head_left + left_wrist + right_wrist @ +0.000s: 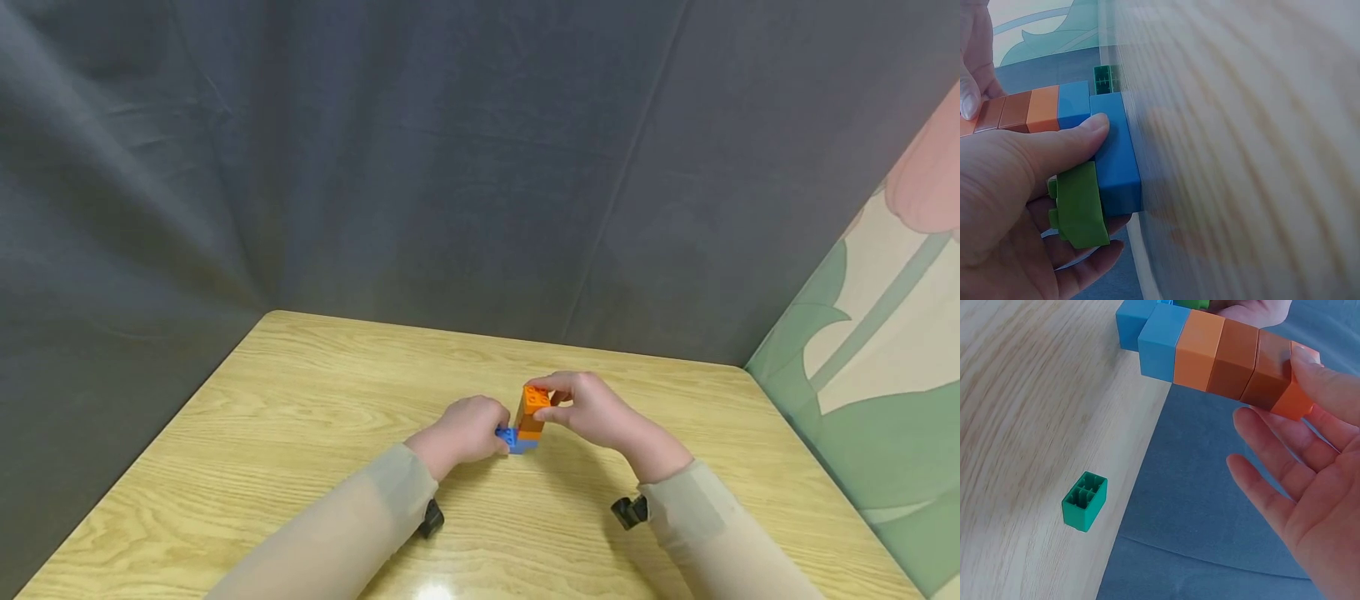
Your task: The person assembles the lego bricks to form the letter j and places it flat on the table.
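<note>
1. We note a light wood-grain surface [300, 433] with a rounded far-left corner, its far edge backed by a grey fabric curtain [420, 167]. To the right hangs a panel with a green and pink leaf pattern [877, 375].

2. A brick tower [529, 417] stands near the middle of the surface, closer to the far edge than to us: blue base brick [1116, 156] at the bottom, then a blue brick, then orange and darker orange-brown bricks above.

3. Left hand [465, 429]: its grip is pinched on the tower's base. In the left wrist view the thumb [1054, 147] presses the blue base brick, and a green brick [1082, 209] sits between that brick and the curled fingers.

4. Right hand [592, 408]: thumb and a fingertip pinch the top orange brick [1294, 400]; in the right wrist view the remaining fingers [1279, 487] are spread and touch nothing.

5. A small dark-green brick [1085, 501] lies on its side on the surface, well apart from the tower, hollow underside showing. We do not see it in the head view.

6. Open room: bare surface lies left of the left hand and between the hands and the far edge. On the right, the surface edge lies near the patterned panel.
</note>
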Available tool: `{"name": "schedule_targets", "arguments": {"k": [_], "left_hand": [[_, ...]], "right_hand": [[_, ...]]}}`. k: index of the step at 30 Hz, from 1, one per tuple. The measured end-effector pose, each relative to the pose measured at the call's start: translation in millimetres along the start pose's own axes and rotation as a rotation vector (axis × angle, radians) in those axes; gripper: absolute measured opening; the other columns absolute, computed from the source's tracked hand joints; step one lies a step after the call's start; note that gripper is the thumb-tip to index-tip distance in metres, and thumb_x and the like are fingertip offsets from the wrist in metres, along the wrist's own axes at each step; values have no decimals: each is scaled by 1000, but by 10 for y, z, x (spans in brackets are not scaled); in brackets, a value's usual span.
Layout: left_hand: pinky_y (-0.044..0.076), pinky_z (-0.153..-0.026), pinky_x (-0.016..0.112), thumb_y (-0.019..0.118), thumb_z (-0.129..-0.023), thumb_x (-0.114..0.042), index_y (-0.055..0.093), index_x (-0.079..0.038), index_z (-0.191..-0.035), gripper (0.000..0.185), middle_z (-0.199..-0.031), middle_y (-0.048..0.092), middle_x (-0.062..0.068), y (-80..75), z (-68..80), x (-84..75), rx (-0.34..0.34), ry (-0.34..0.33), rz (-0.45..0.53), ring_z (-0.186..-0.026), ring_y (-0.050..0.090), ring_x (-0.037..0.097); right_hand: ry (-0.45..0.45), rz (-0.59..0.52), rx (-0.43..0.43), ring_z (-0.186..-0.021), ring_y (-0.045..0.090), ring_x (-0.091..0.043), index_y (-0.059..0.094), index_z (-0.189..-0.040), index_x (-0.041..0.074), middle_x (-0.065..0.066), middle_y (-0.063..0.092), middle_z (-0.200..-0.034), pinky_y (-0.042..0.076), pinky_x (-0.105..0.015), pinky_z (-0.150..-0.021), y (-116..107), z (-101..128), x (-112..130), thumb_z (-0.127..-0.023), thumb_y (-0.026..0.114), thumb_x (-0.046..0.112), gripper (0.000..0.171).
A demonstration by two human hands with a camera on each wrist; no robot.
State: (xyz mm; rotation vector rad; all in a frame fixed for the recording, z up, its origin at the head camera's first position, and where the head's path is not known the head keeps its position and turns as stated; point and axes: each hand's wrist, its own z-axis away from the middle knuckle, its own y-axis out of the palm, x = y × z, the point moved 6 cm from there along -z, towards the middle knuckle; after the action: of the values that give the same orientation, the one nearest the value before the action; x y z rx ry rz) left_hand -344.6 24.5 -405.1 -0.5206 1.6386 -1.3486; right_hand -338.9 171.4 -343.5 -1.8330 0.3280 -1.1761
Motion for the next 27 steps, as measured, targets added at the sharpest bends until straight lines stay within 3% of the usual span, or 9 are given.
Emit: {"name": "schedule_targets", "arguments": {"k": [16,27], "left_hand": [[42,-62,28,81,-83,-28,71,-15,-83,18,-70,57,-11,38,3,31,-33,15,-20,-61,48,11],[37,-72,34,81,-83,-32,71,-17,-79,18,-67,56,-14,70,48,3,-49,43,-63,-61,47,10]], "right_hand": [[-18,3,-21,-86,58,-18,65,-128,6,-2,67,-112,51,-34,-75,27,12,8,-87,76,11,43],[-47,45,0,-86,58,-15,65,-128,5,0,67,-110,51,-33,-75,41,53,72,-87,76,11,44]]}}
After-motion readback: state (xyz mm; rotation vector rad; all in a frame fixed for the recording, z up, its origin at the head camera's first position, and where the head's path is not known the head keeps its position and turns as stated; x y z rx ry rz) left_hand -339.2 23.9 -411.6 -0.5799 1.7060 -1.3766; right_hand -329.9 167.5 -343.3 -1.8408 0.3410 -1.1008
